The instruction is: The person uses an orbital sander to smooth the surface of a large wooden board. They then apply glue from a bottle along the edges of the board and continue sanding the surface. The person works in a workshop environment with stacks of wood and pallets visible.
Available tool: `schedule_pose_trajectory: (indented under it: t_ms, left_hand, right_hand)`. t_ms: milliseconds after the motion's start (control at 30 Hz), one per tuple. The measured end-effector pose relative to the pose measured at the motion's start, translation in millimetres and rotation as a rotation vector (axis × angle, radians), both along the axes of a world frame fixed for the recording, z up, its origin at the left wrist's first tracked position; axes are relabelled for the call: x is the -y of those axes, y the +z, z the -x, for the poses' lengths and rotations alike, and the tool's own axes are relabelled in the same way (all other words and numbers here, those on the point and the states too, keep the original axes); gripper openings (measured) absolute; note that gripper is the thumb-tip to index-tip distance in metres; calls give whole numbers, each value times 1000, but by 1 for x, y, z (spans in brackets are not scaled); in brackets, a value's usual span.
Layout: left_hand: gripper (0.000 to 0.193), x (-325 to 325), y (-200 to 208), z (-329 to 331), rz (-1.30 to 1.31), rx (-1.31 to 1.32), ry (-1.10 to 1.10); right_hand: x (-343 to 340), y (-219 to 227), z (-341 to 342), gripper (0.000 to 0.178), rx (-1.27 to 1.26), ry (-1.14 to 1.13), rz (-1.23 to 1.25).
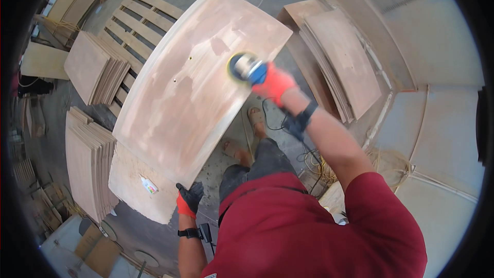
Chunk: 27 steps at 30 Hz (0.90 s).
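**Power sander (pixel 247 67) on a curved wooden panel (pixel 185 108)**

The right hand (pixel 276 83), orange-gloved and blurred, has its grip closed around the sander — its round, yellow-rimmed pad against the panel's upper face, near the long edge on the right; the left hand (pixel 190 199), gloved in black and orange, touches the panel's near corner, though whether its grip is clamped there cannot be told; the panel, patchy in tone, lies ahead of the person; a pale, rough-edged board (pixel 128 172) shows past its near end, bearing a small white tube (pixel 149 184); stacked sheets (pixel 90 167) stand at left — near a slatted pallet (pixel 139 25).
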<state>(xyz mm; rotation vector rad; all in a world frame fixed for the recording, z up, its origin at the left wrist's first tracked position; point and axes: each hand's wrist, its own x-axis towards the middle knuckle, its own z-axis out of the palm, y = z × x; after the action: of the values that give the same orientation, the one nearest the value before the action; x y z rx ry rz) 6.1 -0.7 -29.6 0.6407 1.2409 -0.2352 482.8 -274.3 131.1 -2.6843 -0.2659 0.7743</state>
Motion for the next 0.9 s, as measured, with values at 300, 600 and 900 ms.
schedule_pose_trajectory:
  t_ms: [300, 600, 900]
  left_hand:
    - [106, -1, -7, 2, -52, -118, -59]
    - [113, 0, 3, 2, -44, -155, -105]
    - [108, 1, 9, -3, -62, -215, -100]
  right_hand:
    - [58, -22, -79, 75, 141, -128, -57]
    - [42, -17, -28, 80, -23, 119, -14]
    - [92, -18, -97, 69, 37, -10, -31]
